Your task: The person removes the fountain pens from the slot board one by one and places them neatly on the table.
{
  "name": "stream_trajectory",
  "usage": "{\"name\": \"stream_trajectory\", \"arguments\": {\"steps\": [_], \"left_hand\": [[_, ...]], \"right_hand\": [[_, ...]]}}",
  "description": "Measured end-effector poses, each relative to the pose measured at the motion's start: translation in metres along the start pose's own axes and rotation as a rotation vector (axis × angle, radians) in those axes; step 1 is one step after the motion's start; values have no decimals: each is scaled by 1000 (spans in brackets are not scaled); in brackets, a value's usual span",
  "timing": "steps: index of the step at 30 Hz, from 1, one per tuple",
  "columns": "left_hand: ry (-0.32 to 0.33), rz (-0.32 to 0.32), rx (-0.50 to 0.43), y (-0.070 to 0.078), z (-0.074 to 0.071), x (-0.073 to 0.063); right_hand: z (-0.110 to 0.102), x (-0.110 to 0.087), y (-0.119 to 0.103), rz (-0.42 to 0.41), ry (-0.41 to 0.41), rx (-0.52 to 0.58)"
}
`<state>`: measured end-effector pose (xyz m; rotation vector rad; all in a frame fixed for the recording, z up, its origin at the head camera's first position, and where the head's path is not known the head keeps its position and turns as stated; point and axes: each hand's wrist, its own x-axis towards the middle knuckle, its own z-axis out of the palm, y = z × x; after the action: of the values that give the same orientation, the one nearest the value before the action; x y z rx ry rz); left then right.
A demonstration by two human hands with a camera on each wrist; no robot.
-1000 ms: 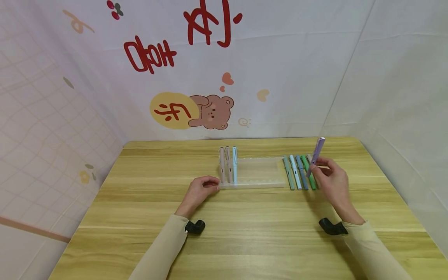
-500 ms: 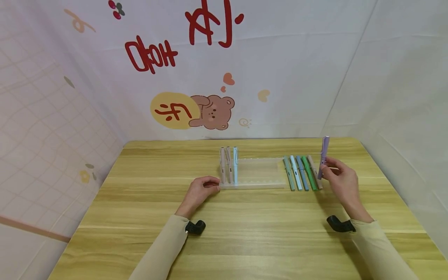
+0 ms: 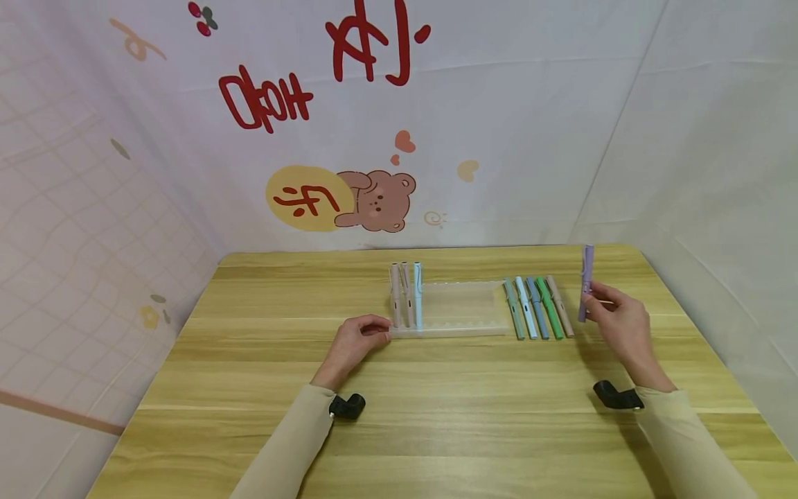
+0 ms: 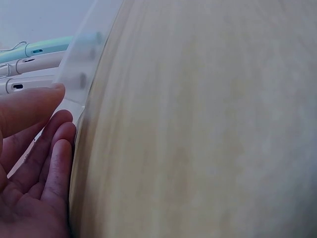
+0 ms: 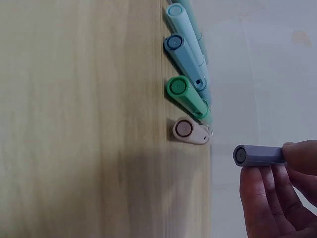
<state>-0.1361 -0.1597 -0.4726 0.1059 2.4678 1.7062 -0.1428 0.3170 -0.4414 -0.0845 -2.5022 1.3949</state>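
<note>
My right hand [image 3: 620, 329] pinches a purple pen [image 3: 587, 281] between thumb and fingers, holding it nearly upright above the table's right side. In the right wrist view the purple pen [image 5: 260, 155] shows its end. Left of it lies a row of pens: brown [image 3: 560, 306], green [image 3: 550, 308], blue [image 3: 537, 308], light blue [image 3: 526, 307] and grey-green [image 3: 514, 308]. My left hand [image 3: 355, 345] grips the front left corner of a clear plastic tray [image 3: 461, 331], thumb at its rim. Two taupe pens [image 3: 395, 294] and a light blue pen [image 3: 418, 294] stand in the tray's left end.
The wooden table [image 3: 436, 416] ends at the back against a white printed cloth [image 3: 530, 104]. Cloth also hangs along both sides. A black camera mount sits on each wrist, the right mount [image 3: 617, 396] and the left mount [image 3: 347, 406].
My right hand has moved right with the purple pen, away from the row, and the pen has turned more upright. The brown pen is now uncovered. My left hand and the tray stay put.
</note>
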Motion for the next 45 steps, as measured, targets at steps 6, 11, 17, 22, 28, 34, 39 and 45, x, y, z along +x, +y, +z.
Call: {"name": "stream_trajectory", "arguments": {"steps": [6,11,17,22,28,34,39,45], "left_hand": [[2,-1,3,1,-1,0],[0,-15,-4,2,-1,-1],[-3,-2,-12,1,0,-1],[3,5,-15,0,1,-1],[11,7,-17,0,1,-1],[4,13,-6,-1,1,-1],[-1,18,-8,-1,1,-2],[4,0,-23,0,1,-1]], "right_hand": [[-3,2,3,21,-17,-7],[-7,1,6,28,-73,-66],[-10,3,10,37,-178,-141],[-13,9,14,47,-247,-199],[-16,17,15,100,-339,-232],[-15,22,20,142,-414,-172],[-14,25,24,166,-451,-124],[-15,27,25,186,-481,-102]]}}
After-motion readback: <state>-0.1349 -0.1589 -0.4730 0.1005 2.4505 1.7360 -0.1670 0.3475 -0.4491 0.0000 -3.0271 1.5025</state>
